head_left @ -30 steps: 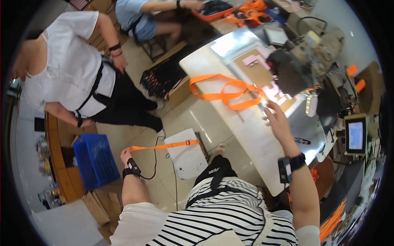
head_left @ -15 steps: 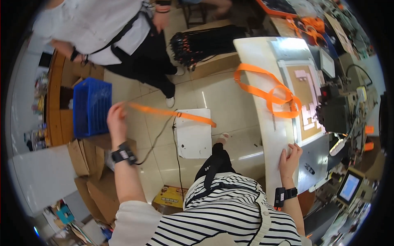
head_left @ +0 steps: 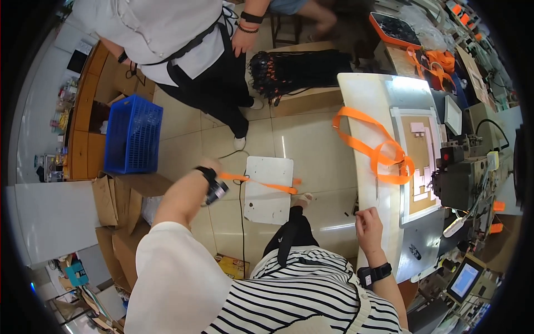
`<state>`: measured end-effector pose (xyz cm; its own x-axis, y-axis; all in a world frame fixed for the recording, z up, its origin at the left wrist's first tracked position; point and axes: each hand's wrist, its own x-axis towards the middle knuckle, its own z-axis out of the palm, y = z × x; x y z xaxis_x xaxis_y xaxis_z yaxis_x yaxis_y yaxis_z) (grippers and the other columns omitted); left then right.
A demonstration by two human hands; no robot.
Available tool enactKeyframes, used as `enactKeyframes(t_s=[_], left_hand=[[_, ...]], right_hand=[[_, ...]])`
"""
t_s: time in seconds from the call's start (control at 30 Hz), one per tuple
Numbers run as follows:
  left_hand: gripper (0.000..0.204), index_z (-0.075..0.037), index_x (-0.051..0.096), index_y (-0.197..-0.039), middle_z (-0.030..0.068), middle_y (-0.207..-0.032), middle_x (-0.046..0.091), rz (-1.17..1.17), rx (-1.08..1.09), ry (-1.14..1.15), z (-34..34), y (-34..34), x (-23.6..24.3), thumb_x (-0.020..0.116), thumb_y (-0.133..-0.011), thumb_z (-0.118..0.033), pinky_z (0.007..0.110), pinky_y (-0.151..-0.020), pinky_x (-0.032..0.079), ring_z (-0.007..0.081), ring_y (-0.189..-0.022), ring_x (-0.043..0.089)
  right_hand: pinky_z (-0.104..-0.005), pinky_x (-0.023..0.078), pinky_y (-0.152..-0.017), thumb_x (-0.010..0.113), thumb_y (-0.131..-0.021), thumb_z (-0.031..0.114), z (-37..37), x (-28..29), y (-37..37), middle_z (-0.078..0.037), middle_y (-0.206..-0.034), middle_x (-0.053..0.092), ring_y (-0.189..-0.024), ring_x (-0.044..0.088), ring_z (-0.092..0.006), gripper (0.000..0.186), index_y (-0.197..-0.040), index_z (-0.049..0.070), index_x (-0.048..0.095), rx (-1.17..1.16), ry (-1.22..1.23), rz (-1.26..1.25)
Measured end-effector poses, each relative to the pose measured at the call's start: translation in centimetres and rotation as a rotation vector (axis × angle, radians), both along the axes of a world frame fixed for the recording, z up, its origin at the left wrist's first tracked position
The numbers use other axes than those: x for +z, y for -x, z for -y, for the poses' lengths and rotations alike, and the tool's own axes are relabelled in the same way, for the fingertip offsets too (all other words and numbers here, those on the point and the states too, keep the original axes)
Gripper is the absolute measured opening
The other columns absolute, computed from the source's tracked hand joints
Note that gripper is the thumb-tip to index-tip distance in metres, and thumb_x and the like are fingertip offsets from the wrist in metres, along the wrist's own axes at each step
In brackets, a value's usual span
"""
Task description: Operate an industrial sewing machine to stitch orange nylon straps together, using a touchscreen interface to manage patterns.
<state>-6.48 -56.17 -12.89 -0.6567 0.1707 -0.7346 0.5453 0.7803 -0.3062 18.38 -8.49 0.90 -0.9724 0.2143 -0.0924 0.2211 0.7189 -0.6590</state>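
My left hand (head_left: 209, 166), smeared by motion, is out over the floor and closed on one end of a narrow orange webbing strap (head_left: 261, 182). From the hand the strap runs right, above a white board (head_left: 269, 209) on the floor. My right hand (head_left: 369, 224) is at the near left edge of the white worktable (head_left: 371, 195), fingers curled in, with nothing visible in them. Farther up this table lies a looped orange strap (head_left: 364, 131); one end of it hangs at the edge. Beside it sits a framed template plate (head_left: 418, 136) with pale pink pieces.
A machine head (head_left: 464, 167) and a small screen (head_left: 466, 280) stand on the right. A blue plastic crate (head_left: 133, 133) and cardboard boxes (head_left: 123, 250) are on the left. Another person (head_left: 189, 72) stands ahead, near a bundle of black straps (head_left: 300, 69). A black cable (head_left: 243, 234) crosses the floor.
My left hand has swung right and nearer to me, bringing the strap along. My right hand has shifted left to the table's edge and its fingers have curled. The view has shifted slightly.
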Motion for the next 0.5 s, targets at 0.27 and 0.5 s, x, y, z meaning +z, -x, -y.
enactKeyframes(t_s=[0.27, 0.5], left_hand=[[0.015, -0.008, 0.067, -0.078, 0.0121, -0.08, 0.065, -0.261, 0.111, -0.57, -18.6, 10.4, 16.1, 0.07, -0.071, -0.021, 0.041, -0.061, 0.054, 0.0304, -0.074, 0.066], [0.016, -0.002, 0.059, -0.089, 0.0136, -0.087, 0.062, 1.055, 0.312, -1.327, -25.9, -20.4, 13.5, 0.05, -0.081, -0.013, 0.036, -0.078, 0.047, 0.0298, -0.086, 0.06]], right_hand=[[-0.0381, 0.042, -0.052, 0.066, -0.073, 0.008, -0.1, -1.3, 0.3, -0.009, -0.071, 0.05, -0.061, 0.054, -0.0283, 0.007, -0.077, 0.008, 0.06, 0.033, -0.251, -0.101], [-0.0385, 0.041, -0.05, 0.066, -0.069, 0.008, 0.2, -1.7, 0.2, -0.008, -0.068, 0.048, -0.059, 0.052, -0.0278, 0.009, -0.072, 0.01, 0.058, 0.066, -0.326, -0.243]])
